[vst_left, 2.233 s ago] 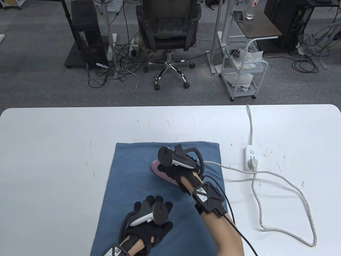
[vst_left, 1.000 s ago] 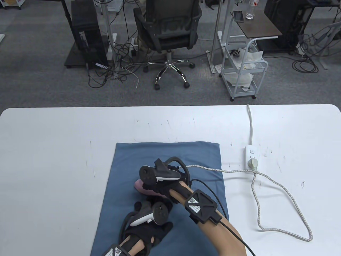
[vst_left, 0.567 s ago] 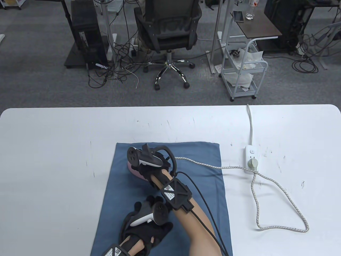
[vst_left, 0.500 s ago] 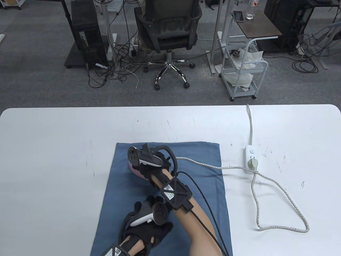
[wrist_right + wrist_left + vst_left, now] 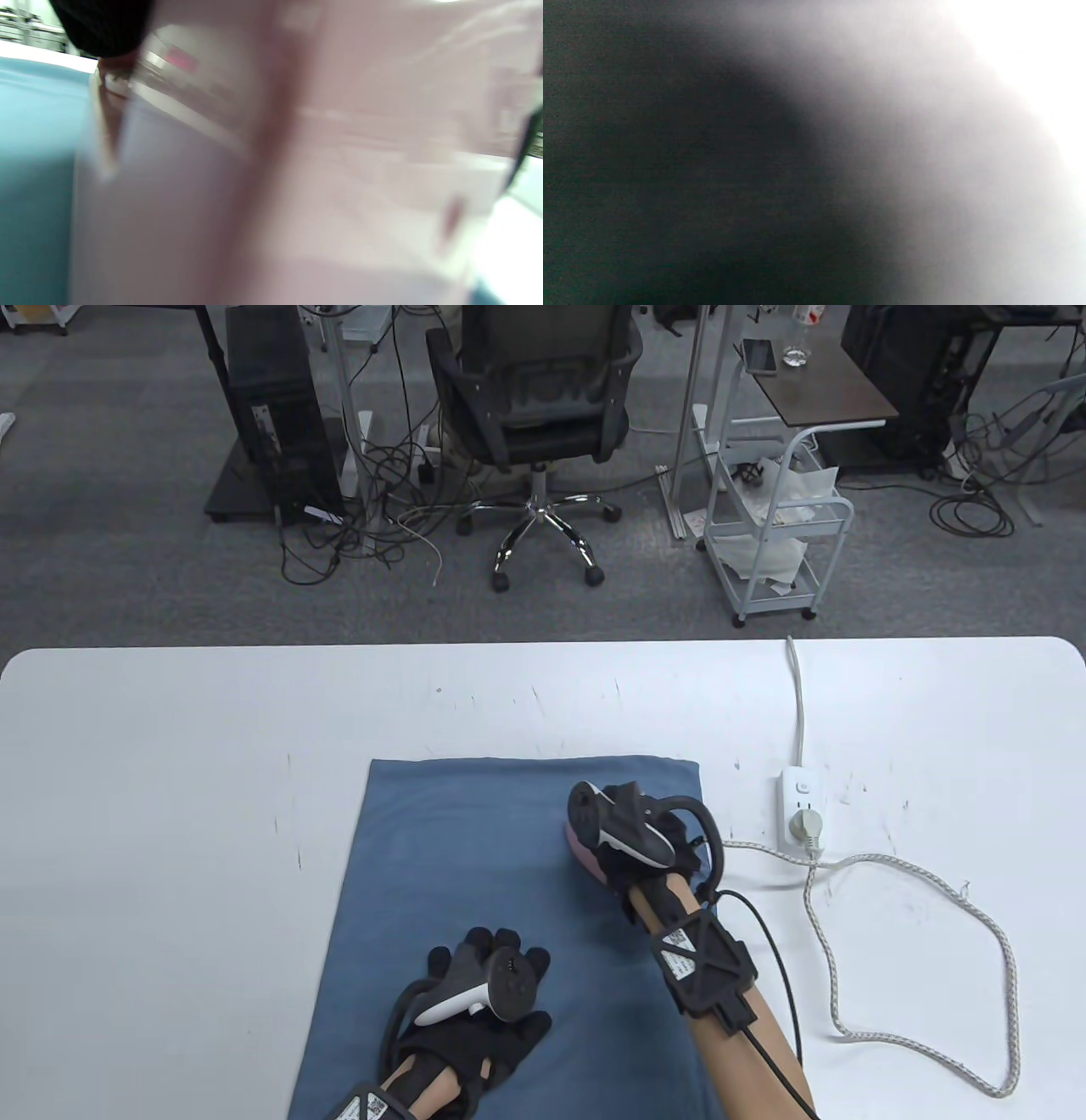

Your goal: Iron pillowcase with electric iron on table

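A blue pillowcase (image 5: 441,865) lies flat on the white table (image 5: 170,780). My right hand (image 5: 640,848) grips the handle of a pink electric iron (image 5: 581,848), which sits on the pillowcase's far right part. The iron's pink body (image 5: 297,161) fills the blurred right wrist view, with blue cloth (image 5: 34,148) at its left. My left hand (image 5: 475,1010) rests flat on the near part of the pillowcase with fingers spread. The left wrist view is a dark blur.
A white power strip (image 5: 800,814) lies right of the pillowcase with the iron's plug in it. The braided cord (image 5: 925,950) loops over the right side of the table. An office chair (image 5: 534,415) and a white cart (image 5: 780,534) stand beyond the far edge.
My right hand slid the iron from the pillowcase's far left area across to its far right. The cord loop shifted with it. My left hand stayed put.
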Tool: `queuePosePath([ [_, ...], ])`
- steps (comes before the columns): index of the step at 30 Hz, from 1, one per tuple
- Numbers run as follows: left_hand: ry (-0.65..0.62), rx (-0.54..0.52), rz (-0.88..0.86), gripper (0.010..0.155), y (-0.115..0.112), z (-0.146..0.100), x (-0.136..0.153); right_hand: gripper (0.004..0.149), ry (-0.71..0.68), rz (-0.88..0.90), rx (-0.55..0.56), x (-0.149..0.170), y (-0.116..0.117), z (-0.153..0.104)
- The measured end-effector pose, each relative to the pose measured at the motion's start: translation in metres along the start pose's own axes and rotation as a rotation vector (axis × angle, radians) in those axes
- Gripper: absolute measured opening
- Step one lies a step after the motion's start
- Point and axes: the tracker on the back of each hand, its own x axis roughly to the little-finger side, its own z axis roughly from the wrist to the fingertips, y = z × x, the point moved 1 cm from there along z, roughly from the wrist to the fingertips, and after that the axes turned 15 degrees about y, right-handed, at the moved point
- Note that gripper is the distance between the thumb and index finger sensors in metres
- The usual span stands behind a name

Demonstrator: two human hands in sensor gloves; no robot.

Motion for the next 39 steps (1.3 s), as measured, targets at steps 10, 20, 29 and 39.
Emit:
queuePosePath([
  [10, 0.001, 0.0, 0.001, 0.074, 0.0, 0.0, 0.0, 0.068, 0.15, 0.069, -0.018, 0.07, 0.007, 0.004],
  [20, -0.002, 0.001, -0.001, 0.075, 0.0, 0.0, 0.0, 0.066, -0.037, 0.331, 0.053, 0.085, -0.038, -0.046],
  [29, 0.002, -0.064, -0.004, 0.075, 0.008, -0.004, 0.0, 0.066, -0.13, 0.409, 0.091, 0.095, -0.057, -0.061],
  [39, 0.014, -0.136, 0.026, 0.073, 0.073, 0.032, -0.014, 0.066, -0.135, 0.399, 0.1, 0.105, -0.055, -0.053],
])
